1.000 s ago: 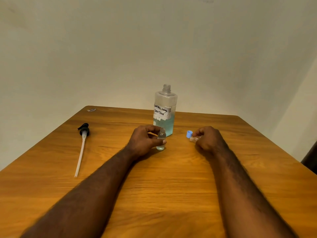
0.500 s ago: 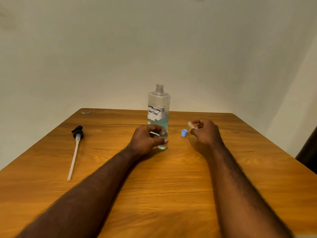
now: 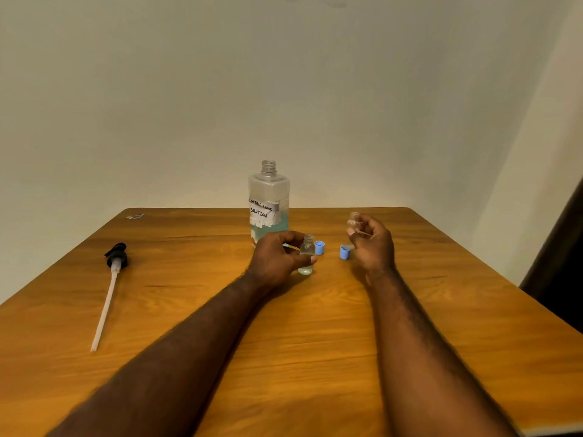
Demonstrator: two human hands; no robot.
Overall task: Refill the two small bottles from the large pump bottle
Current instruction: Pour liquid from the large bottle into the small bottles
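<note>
The large clear bottle (image 3: 268,203) with a taped label and blue liquid low in it stands uncapped at the table's middle back. My left hand (image 3: 277,257) holds a small clear bottle (image 3: 306,254), open-necked, upright on the table with a little liquid at its bottom. My right hand (image 3: 372,244) is raised off the table and holds the second small clear bottle (image 3: 354,221) upright in its fingertips. Two blue caps lie between my hands: one cap (image 3: 319,247) beside the left bottle, the other cap (image 3: 345,252) nearer my right hand.
The black pump head with its long white tube (image 3: 110,285) lies on the left of the wooden table (image 3: 284,342). A small scrap (image 3: 135,216) sits at the far left corner. The wall stands close behind the table.
My right hand has lifted the second small bottle from lying near the table to upright above it. A second blue cap has come into view. My left hand has kept its hold.
</note>
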